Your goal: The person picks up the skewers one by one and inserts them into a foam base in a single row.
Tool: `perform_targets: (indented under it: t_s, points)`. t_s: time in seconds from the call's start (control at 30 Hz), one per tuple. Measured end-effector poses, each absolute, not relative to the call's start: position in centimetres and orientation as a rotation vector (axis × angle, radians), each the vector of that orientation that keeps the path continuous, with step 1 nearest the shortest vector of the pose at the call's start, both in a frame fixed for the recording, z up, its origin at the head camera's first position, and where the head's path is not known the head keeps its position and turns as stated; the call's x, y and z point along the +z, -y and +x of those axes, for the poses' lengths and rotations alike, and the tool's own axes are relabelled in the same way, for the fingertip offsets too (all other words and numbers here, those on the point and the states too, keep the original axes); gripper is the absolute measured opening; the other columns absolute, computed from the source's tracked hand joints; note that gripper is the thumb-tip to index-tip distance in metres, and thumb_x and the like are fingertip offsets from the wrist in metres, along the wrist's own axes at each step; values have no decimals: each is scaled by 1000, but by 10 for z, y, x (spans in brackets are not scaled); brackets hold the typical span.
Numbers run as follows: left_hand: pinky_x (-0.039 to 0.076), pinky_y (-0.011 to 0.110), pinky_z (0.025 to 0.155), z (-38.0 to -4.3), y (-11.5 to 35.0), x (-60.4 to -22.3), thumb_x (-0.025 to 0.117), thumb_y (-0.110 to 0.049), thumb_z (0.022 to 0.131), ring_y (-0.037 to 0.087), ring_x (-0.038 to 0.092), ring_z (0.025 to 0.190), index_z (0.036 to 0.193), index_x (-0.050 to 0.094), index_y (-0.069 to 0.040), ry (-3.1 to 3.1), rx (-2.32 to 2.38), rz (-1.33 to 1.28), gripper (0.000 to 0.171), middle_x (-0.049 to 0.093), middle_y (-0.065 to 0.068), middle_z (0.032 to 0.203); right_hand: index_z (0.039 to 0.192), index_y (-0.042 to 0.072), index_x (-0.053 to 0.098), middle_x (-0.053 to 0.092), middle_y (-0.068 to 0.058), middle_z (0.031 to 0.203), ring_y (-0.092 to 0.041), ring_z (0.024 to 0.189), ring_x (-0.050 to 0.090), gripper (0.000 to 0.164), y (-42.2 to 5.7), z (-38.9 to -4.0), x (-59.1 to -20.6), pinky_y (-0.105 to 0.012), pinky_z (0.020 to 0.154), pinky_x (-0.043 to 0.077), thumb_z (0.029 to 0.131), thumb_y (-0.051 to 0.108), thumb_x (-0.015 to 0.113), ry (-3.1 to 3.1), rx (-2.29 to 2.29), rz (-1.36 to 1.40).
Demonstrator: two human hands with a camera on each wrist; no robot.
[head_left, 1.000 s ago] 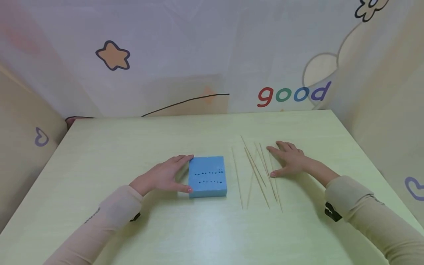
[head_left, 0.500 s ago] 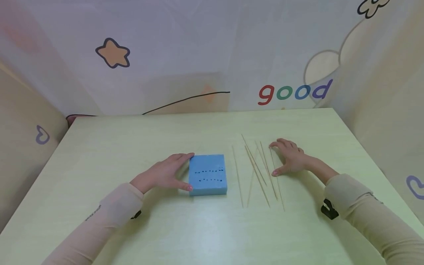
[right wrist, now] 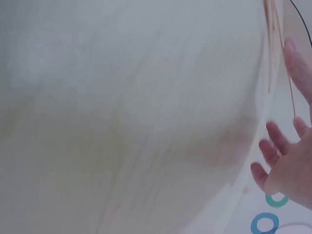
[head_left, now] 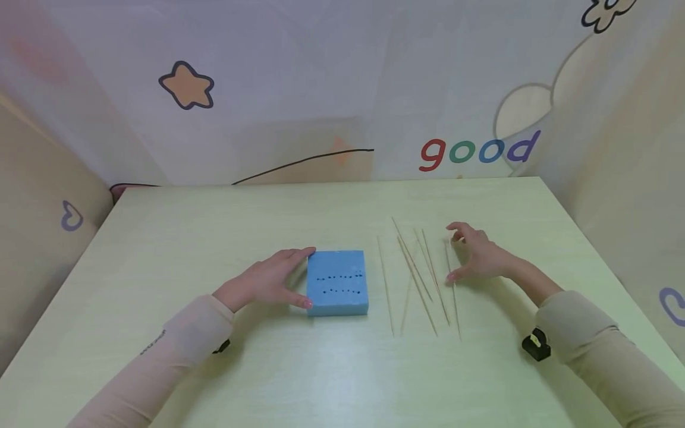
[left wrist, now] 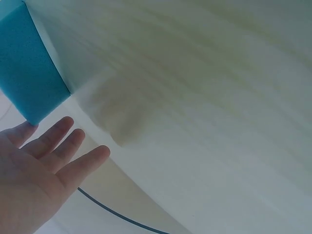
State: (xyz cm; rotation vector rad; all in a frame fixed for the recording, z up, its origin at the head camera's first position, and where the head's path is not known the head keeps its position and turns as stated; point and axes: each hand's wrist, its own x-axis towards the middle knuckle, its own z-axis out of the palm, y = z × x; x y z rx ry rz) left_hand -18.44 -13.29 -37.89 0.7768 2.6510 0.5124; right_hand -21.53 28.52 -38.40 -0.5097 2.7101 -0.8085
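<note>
A blue foam block (head_left: 337, 264) with two rows of small holes lies near the middle of the table. At its left side is my left hand (head_left: 267, 279), fingers extended, index fingertip at the far corner and thumb at the near one. The left wrist view shows a fingertip right at a corner of the foam (left wrist: 31, 63), the other fingers spread. My right hand (head_left: 478, 255) holds a thin bamboo skewer (head_left: 456, 309) by thumb and index finger. In the right wrist view the index fingertip meets the end of that skewer (right wrist: 292, 100), with the thumb alongside.
Several loose bamboo skewers (head_left: 416, 285) lie between block and right hand, some crossing. The pale table (head_left: 214, 226) ends at a printed cloth backdrop (head_left: 299, 71), with cloth on both sides too.
My right hand has shifted to the right, and the far end of the rightmost skewer has swung right with it. My left hand and the block stay where they were.
</note>
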Motion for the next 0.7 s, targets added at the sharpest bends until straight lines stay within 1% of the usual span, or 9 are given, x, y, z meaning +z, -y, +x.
perform_targets:
  t_s: [0.07,0.13,0.2,0.27,0.33,0.43,0.6,0.7]
  points:
    - [34,55,95,-185,134,-379,69,-63,65,32,27,131,146,18,-15,-2651,518,779,107,29,15,144,133,1,17,49,-18,109,-34,105,38,96,-287,-216,-382,-52,92,30,66,24,82,-2652,-904,-465]
    - [34,55,95,-185,134,-379,68,-64,65,32,27,131,146,18,-14,-2652,522,788,108,29,15,144,135,1,14,56,-13,98,-29,97,48,92,-288,-217,-381,-44,91,36,71,16,79,-2575,-1011,-430]
    - [34,54,95,-186,134,-378,69,-64,64,32,28,130,146,19,-14,-2654,522,801,108,29,15,144,136,0,15,62,-9,88,-24,86,55,85,-289,-218,-380,-33,85,42,75,10,74,-2523,-1082,-386]
    - [36,54,94,-186,134,-378,69,-64,64,32,30,130,145,20,-12,-2660,511,819,108,30,13,144,137,0,19,65,-9,83,-21,80,60,77,-290,-218,-378,-28,79,44,79,5,69,-2490,-1143,-348]
    - [37,54,93,-187,133,-377,69,-63,64,32,31,129,145,21,-11,-2662,501,830,108,30,12,144,138,2,24,66,-9,83,-19,78,62,72,-290,-216,-375,-26,76,45,81,4,67,-2490,-1181,-322]
    - [35,51,96,-188,132,-377,71,-61,64,30,31,130,144,21,-9,-2642,517,817,107,29,11,145,140,5,26,67,-11,85,-19,77,64,71,-287,-213,-368,-28,79,47,82,7,67,-2513,-1237,-321]
    - [29,45,103,-187,132,-378,72,-58,65,26,31,131,145,19,-8,-2599,576,788,108,29,9,146,142,7,25,68,-13,83,-20,73,65,72,-277,-203,-351,-22,79,48,83,4,66,-2542,-1401,-389]
    - [29,44,103,-187,132,-378,73,-57,64,26,33,129,145,19,-7,-2587,601,788,109,30,9,145,142,8,25,68,-10,80,-20,70,65,73,-270,-198,-339,-18,76,48,82,5,66,-2594,-1476,-437]
